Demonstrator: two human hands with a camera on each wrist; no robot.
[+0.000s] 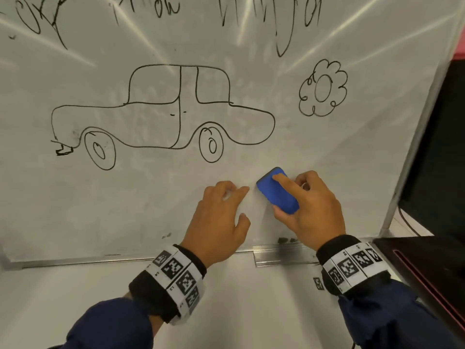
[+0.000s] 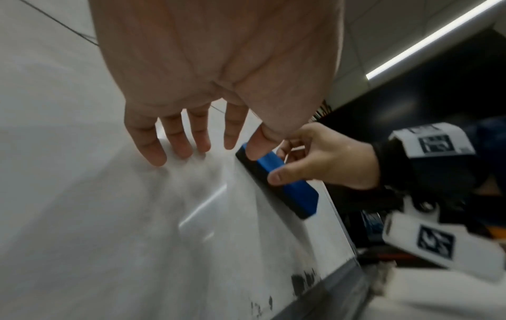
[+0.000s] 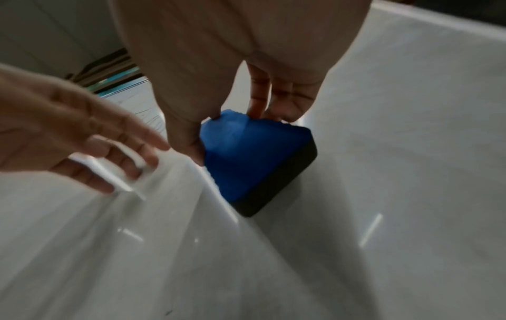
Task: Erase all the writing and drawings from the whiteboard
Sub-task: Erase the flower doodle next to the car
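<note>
The whiteboard (image 1: 151, 197) fills the head view, with a car drawing (image 1: 163, 114) in the middle, a flower drawing (image 1: 323, 88) at the right and scrawled writing (image 1: 166, 8) along the top. My right hand (image 1: 312, 205) grips a blue eraser (image 1: 276, 191) (image 2: 284, 181) (image 3: 246, 155), black felt side flat on the board, below the car's rear wheel. My left hand (image 1: 221, 215) (image 2: 178, 138) lies open with straight fingers touching the board just left of the eraser.
A metal tray rail (image 1: 276, 253) runs along the board's bottom edge with dark smudges (image 1: 286, 240) above it. A black monitor (image 1: 440, 147) stands close at the right, beside the board's frame. A white table (image 1: 75, 298) lies below.
</note>
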